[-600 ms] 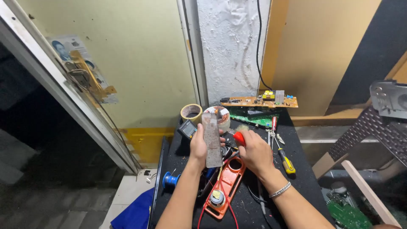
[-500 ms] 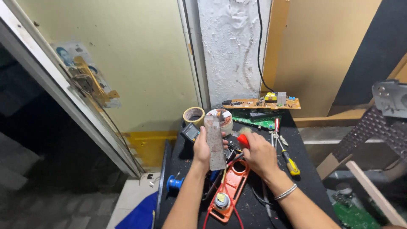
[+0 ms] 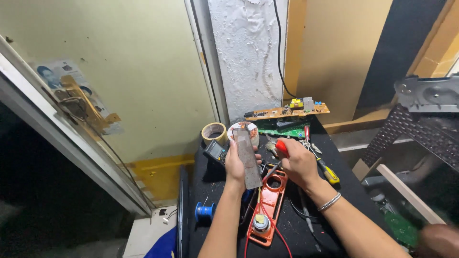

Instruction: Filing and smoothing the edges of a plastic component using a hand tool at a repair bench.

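Observation:
My left hand [image 3: 235,165] holds a long grey strip-shaped board [image 3: 247,157] upright over a black work table [image 3: 349,191]. My right hand [image 3: 299,162] grips a red-handled tool [image 3: 281,147], its tip pointing down toward the lower end of the strip. Below both hands lies an orange open device shell [image 3: 267,206] with a round hole, a small round part and red wires.
A tape roll [image 3: 213,132], a small meter [image 3: 214,151], a brown circuit board [image 3: 287,112], a green board [image 3: 285,131] and a yellow-handled screwdriver [image 3: 328,173] lie about the table. A blue wire spool [image 3: 204,210] sits at the left edge. Metal frames stand at right.
The view has shifted slightly; both hands keep the strip and the red-handled tool together, with hardly any movement between them.

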